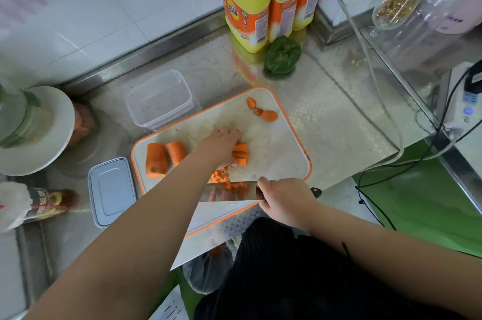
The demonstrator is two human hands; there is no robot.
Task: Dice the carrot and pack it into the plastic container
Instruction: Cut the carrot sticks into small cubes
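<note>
In the head view, the left hand (223,140) lies with fingers curled down over a bundle of carrot sticks (240,154) at the middle of the cutting board (281,153), probably pinning them so they cannot roll, while the right hand (283,199) is wrapped round the handle of the cleaver (229,193) at the board's 6 o'clock edge, its blade beside the small heap of dice (221,176), placed to take the next slice. Two uncut carrot chunks (164,159) wait at 9 o'clock, trimmed ends (262,110) sit discarded at 1 o'clock, and the plastic container (159,99) stands open with nothing in it at 11 o'clock, just off the board, with its lid (112,190) at 8 o'clock, presumably handy for packing.
</note>
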